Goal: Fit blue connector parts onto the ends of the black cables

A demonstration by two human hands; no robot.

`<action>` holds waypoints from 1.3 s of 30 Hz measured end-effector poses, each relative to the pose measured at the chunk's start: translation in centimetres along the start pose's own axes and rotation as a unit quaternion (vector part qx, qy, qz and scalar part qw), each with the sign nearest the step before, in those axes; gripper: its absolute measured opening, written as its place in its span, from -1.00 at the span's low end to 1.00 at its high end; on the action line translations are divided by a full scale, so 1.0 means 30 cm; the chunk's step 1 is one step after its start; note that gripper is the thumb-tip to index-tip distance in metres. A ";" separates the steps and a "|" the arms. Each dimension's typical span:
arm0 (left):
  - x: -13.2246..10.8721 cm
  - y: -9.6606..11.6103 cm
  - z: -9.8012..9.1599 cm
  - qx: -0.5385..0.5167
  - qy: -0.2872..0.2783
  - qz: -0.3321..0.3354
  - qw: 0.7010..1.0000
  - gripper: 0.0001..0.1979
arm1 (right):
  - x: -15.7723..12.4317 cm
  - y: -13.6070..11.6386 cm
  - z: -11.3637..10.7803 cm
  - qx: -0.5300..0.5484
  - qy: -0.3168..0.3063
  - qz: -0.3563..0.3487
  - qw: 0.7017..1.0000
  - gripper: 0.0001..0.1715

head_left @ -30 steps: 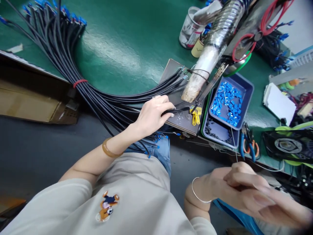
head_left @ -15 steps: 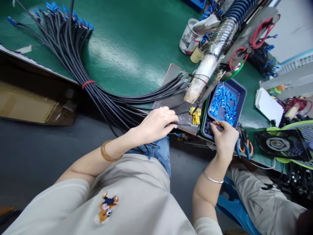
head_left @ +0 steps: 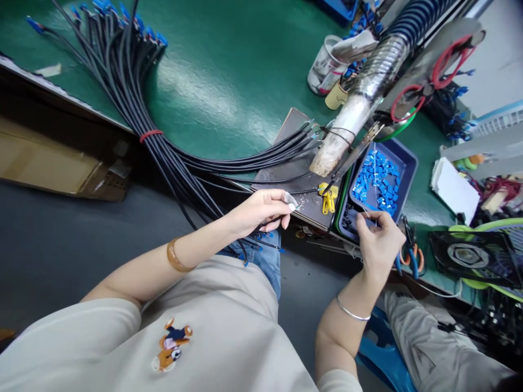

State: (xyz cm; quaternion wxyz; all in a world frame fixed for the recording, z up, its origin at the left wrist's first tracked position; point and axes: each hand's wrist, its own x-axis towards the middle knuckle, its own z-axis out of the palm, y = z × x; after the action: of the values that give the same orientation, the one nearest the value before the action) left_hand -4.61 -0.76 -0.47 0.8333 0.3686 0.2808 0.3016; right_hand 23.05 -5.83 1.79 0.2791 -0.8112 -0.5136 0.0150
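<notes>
Above the table's near edge, my left hand [head_left: 267, 209] pinches a black cable, its thin wire end [head_left: 298, 207] poking out past the thumb. More black cables [head_left: 161, 163], tied with a red band, spread across the table beside it. My right hand [head_left: 379, 234] is at the near end of a grey tray [head_left: 411, 163], thumb and forefinger closed on a thin, light, wire-like piece [head_left: 366, 213] too small to identify. Blue connector pieces [head_left: 376, 182] fill much of the tray, with small black pieces [head_left: 349, 216] in a compartment near that hand.
A yellow clip [head_left: 328, 198] grips a cable on the dark board [head_left: 281, 174]. Over it hangs an extraction pipe [head_left: 339, 128] with a soldering iron-like tool. Blue-handled pliers [head_left: 411, 256] lie right of the tray. A co-worker's leg [head_left: 433, 326] shows at lower right.
My left hand has turned and come off the board, bringing the cable end into view. My right hand has shifted slightly down, still pinching. The whole view has shifted a little.
</notes>
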 end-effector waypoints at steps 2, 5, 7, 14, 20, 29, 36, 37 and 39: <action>0.012 -0.015 0.007 0.037 0.031 0.028 0.998 -0.81 | -0.032 -0.041 0.001 0.092 0.049 0.001 0.995 -0.76; 0.024 -0.006 0.045 0.117 0.057 0.087 0.988 -0.79 | -0.091 -0.111 0.002 0.218 0.078 -0.026 0.972 -0.78; 0.029 0.005 0.074 0.172 0.064 0.127 0.975 -0.85 | -0.129 -0.153 0.014 0.271 0.031 -0.037 0.961 -0.79; 0.028 0.027 0.087 0.318 0.015 0.165 0.934 -0.71 | -0.179 -0.214 0.108 0.400 -0.096 -0.021 0.911 -0.87; 0.036 0.046 0.061 0.266 -0.075 0.074 0.958 -0.62 | -0.176 -0.209 0.144 0.441 -0.150 -0.011 0.885 -0.85; 0.040 0.049 0.038 0.259 -0.129 0.064 0.955 -0.63 | -0.178 -0.205 0.145 0.468 -0.180 -0.006 0.865 -0.83; 0.038 0.015 0.033 0.416 -0.097 0.200 0.882 -0.79 | -0.142 -0.161 0.146 0.512 -0.326 0.024 0.794 -0.72; 0.036 0.009 0.036 0.426 -0.091 0.219 0.873 -0.82 | -0.140 -0.158 0.143 0.506 -0.332 0.021 0.796 -0.73; 0.032 -0.004 0.045 0.416 -0.056 0.231 0.878 -0.87 | -0.143 -0.161 0.134 0.481 -0.293 0.019 0.826 -0.79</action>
State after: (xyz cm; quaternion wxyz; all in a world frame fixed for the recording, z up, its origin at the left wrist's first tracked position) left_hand -3.01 -0.76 -0.03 0.5242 0.7519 0.2398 0.3200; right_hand 15.77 -6.16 -0.47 0.4699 -0.5413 -0.4838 0.5021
